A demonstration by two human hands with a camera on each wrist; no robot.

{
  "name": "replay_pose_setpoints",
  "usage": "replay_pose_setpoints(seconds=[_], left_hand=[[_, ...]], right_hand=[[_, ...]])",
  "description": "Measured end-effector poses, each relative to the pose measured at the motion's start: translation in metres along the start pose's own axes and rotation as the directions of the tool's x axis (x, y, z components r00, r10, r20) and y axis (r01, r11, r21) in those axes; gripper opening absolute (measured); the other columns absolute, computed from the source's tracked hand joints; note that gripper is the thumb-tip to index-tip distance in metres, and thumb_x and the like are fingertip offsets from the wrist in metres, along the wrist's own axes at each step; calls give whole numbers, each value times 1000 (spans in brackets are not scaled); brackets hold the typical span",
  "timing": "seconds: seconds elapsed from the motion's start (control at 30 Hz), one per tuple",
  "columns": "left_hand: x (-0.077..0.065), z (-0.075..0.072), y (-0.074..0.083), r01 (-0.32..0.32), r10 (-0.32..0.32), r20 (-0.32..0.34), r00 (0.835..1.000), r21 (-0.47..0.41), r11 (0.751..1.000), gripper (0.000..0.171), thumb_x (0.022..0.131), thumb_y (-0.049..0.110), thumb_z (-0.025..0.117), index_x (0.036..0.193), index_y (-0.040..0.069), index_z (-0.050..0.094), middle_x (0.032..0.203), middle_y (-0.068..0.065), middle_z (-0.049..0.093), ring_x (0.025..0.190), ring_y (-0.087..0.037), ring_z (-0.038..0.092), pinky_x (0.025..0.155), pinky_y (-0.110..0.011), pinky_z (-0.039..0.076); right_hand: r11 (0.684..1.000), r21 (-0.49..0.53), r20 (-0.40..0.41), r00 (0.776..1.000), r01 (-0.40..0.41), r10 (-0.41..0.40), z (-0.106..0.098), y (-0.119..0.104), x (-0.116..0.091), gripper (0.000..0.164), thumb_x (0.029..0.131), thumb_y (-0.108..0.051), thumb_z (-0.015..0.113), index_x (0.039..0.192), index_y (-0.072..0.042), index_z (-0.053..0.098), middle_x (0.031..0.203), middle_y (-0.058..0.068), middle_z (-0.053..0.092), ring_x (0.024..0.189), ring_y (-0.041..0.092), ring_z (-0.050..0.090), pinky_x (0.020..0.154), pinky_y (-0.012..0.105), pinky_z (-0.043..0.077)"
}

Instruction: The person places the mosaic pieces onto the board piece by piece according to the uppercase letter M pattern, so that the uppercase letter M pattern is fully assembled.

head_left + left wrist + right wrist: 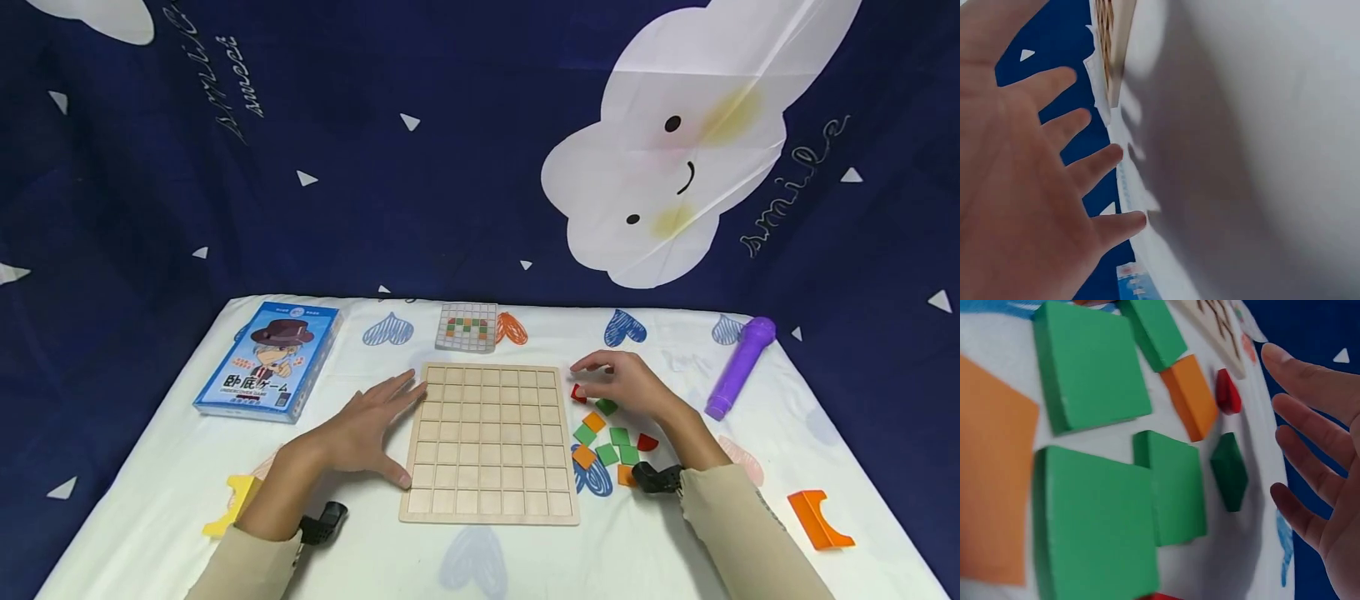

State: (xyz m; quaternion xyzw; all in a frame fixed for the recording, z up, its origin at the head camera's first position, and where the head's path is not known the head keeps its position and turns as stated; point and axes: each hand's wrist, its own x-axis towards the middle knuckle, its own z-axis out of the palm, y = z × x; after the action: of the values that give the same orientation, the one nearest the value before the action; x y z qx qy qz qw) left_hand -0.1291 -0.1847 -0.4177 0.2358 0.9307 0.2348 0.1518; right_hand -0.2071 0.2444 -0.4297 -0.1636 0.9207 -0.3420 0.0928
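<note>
A square wooden grid board [491, 432] lies flat on the table, with bare cells. At its left edge my left hand [360, 433] has its fingers spread, fingertips and thumb at the frame; in the left wrist view this hand [1029, 187] holds nothing. My right hand [630, 385] hovers just off the board's upper right side, over a small red piece [578, 393]. The right wrist view shows that hand's fingers [1313, 459] extended and apart from the red piece [1229, 394]. Near it lie green tiles [1094, 369], orange tiles [594, 422] and a red rounded piece [647, 442].
A printed pattern card [466, 327] lies behind the board. To the left are a blue game box [270, 362] and a yellow arch block [234, 507]. On the right lie a purple toy microphone [738, 368] and an orange arch block [819, 521].
</note>
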Motion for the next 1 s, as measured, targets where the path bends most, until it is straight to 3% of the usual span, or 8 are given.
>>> replay_pose_setpoints(seconds=[0.37,0.8,1.0], left_hand=[[-2,6,0,-6,10,82,997,-47,999,124,55,53,94,159,17,38,173,-11,17,159,-48,6,114,-86,0],[-1,9,4,33,-33,68,997,-8,999,124,51,49,96,157,14,42,173,-9,20,160,-44,8,114,-86,3],[0,9,3,30,-29,68,997,-10,1000,124,51,48,96,157,12,42,173,-9,20,160,-44,8,113,-87,3]], right_hand=[[999,-9,39,999,-36,37,11,3,0,27,83,-22,85,109,-21,78,114,1,76,113,22,63,106,49,51],[998,-54,37,998,-41,43,14,2,-2,24,84,-17,83,108,-22,78,112,1,74,105,20,60,100,41,50],[998,-52,19,1000,24,-23,10,-2,0,25,85,-14,81,110,-18,77,110,1,75,103,19,64,95,40,56]])
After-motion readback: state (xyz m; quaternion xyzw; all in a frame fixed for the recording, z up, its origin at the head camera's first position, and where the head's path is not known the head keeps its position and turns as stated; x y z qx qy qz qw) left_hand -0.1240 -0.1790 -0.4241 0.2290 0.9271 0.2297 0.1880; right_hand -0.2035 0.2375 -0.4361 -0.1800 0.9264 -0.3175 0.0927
